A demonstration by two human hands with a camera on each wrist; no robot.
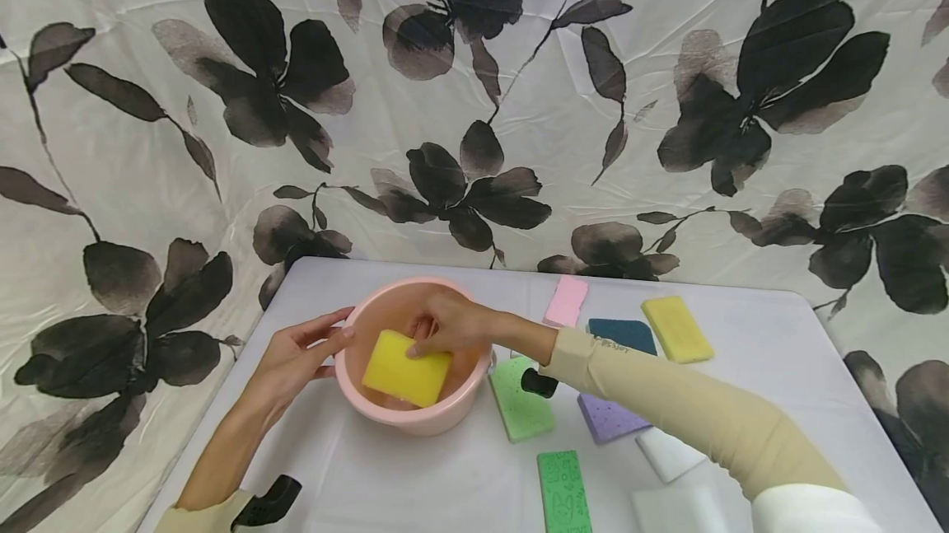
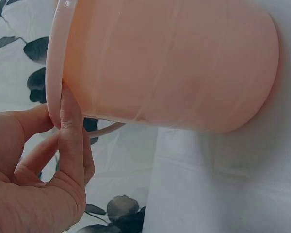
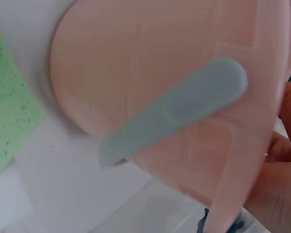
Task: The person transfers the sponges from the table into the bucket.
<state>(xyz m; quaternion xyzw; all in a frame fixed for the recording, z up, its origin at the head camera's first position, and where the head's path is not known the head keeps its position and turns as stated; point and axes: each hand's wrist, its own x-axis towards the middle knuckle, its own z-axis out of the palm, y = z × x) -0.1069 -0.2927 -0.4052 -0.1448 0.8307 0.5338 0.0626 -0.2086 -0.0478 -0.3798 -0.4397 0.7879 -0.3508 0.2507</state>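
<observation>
A pink bucket [image 1: 437, 424] stands on the white-covered table, left of centre in the head view. My left hand [image 1: 292, 358] pinches its left rim, with fingers on both sides of the lip in the left wrist view. Inside the bucket, my right hand [image 1: 458, 324] holds a yellow sponge [image 1: 400, 370] by its upper right edge, thumb on the near face. The sponge is tilted within the bucket's mouth. In the right wrist view, a grey handle [image 3: 179, 104] slants down along the bucket's outer wall, and the rim partly hides the right hand.
Right of the bucket lie a speckled green sponge [image 1: 519, 411], a purple sponge [image 1: 610, 418], a pink sponge [image 1: 566, 301], a dark blue pad [image 1: 621, 333] and another yellow sponge [image 1: 678, 329]. Nearer are a printed green sponge [image 1: 563, 490] and white pads [image 1: 670, 454]. Floral cloth [image 1: 593, 137] hangs behind.
</observation>
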